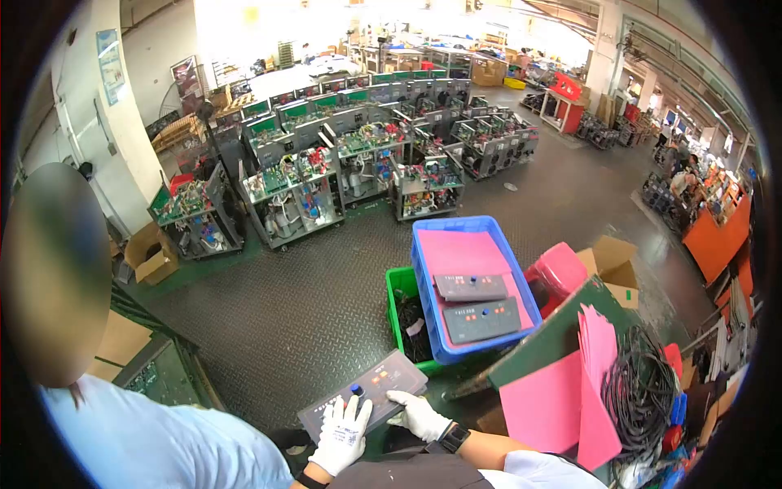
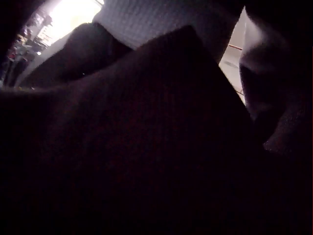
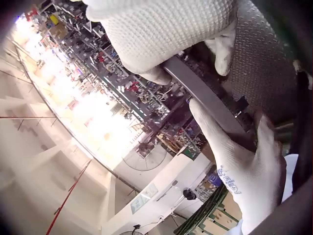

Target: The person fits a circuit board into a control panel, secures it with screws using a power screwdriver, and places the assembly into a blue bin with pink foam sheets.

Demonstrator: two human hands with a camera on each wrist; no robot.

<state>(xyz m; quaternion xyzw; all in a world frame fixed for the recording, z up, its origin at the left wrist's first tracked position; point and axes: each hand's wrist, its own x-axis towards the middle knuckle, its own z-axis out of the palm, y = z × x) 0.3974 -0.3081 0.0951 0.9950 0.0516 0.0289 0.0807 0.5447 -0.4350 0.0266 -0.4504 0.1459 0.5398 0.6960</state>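
Note:
Both hands wear white knit gloves and hold a dark grey control panel [image 1: 376, 389] with a blue knob and orange-red markings, low at the front of the head view. My left hand [image 1: 342, 436] lies with its fingers over the panel's face near the knob; in the right wrist view the left hand [image 3: 244, 171] has the panel's edge between fingers and thumb. At the panel's other end my right hand [image 1: 419, 416] grips the near edge, thumb on the face. The right wrist view shows the panel [image 3: 210, 98] edge-on. Dark cloth [image 2: 132, 137] hides the left hand's work in the left wrist view.
A blue crate [image 1: 419, 285] holds two similar panels [image 1: 481, 319] on pink sheets, beside a green crate [image 1: 393, 303]. Pink sheets [image 1: 538, 399] and coiled black cables [image 1: 643, 391] lie at right. A person in a light blue shirt [image 1: 171, 436] is at left. Open machines [image 1: 293, 196] stand ahead.

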